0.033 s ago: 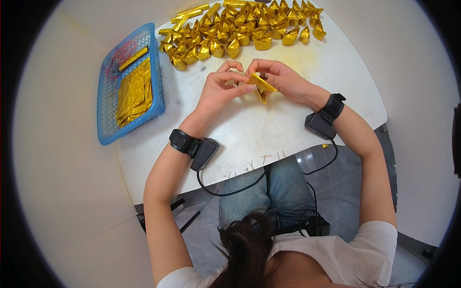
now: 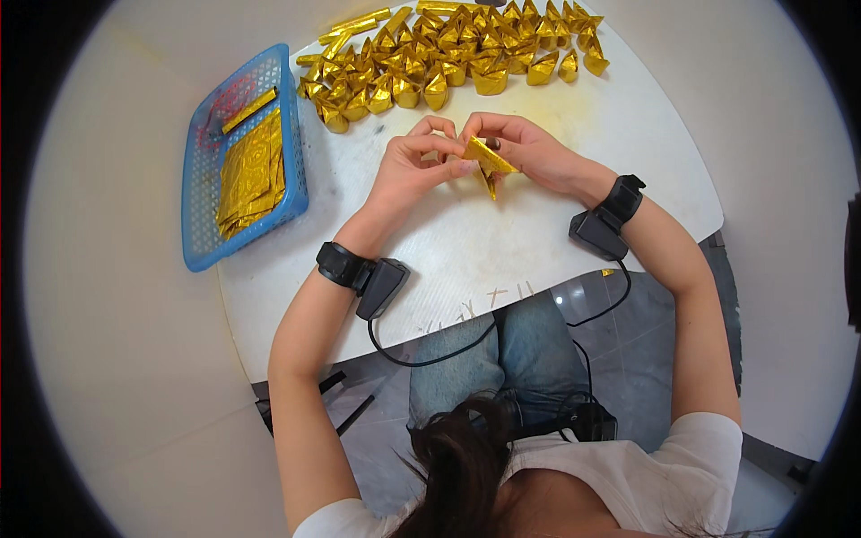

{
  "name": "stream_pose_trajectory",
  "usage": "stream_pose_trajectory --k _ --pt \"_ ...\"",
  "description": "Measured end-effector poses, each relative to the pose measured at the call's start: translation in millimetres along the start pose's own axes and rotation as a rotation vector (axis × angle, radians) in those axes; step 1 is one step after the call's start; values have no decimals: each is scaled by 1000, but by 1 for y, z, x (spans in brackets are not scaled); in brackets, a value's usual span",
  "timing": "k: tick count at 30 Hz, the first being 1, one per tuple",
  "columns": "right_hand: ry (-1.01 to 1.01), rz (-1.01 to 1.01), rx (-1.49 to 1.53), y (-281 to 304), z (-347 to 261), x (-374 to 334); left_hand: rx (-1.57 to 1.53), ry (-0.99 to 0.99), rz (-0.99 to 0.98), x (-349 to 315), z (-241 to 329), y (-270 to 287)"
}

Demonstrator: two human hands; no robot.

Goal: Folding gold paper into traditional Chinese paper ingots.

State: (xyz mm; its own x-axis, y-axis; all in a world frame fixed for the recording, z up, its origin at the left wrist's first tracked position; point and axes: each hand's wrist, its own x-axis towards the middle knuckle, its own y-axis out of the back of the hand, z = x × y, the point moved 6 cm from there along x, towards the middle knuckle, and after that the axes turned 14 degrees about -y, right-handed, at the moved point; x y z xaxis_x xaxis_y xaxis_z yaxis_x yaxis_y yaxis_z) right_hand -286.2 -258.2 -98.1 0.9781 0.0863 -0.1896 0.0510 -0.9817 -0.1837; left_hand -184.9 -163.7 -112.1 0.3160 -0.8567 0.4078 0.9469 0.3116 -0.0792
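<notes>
A piece of gold foil paper (image 2: 489, 159), folded to sharp points, is held up over the white table between my two hands. My left hand (image 2: 414, 163) pinches its left edge between thumb and fingers. On the other side, my right hand (image 2: 531, 152) has thumb and fingers closed on its upper right part, hiding some of the folds. One narrow tip of the paper points down toward me. Beyond my hands stand many finished-looking gold paper ingots (image 2: 436, 90), crowded in rows at the far side.
A blue perforated plastic basket (image 2: 299, 170) stands at the left of the table (image 2: 574, 296), holding flat gold sheets (image 2: 247, 175) and a rolled gold strip (image 2: 249, 110). More gold rolls (image 2: 356, 24) lie at the far left. Cables hang from both wrist straps past the near edge.
</notes>
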Motion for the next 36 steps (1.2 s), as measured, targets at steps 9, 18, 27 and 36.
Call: stream_pose_trajectory --k 9,18,27,36 --pt "-94 -10 42 0 4 -3 -125 20 -40 -1 6 -3" --pt "26 -10 70 -3 -6 -5 -61 139 50 -2 10 -1" --pt "-93 87 34 2 1 -1 -98 183 15 0 12 -6" --pt "-137 85 -38 3 7 1 -89 181 33 -2 6 -2"
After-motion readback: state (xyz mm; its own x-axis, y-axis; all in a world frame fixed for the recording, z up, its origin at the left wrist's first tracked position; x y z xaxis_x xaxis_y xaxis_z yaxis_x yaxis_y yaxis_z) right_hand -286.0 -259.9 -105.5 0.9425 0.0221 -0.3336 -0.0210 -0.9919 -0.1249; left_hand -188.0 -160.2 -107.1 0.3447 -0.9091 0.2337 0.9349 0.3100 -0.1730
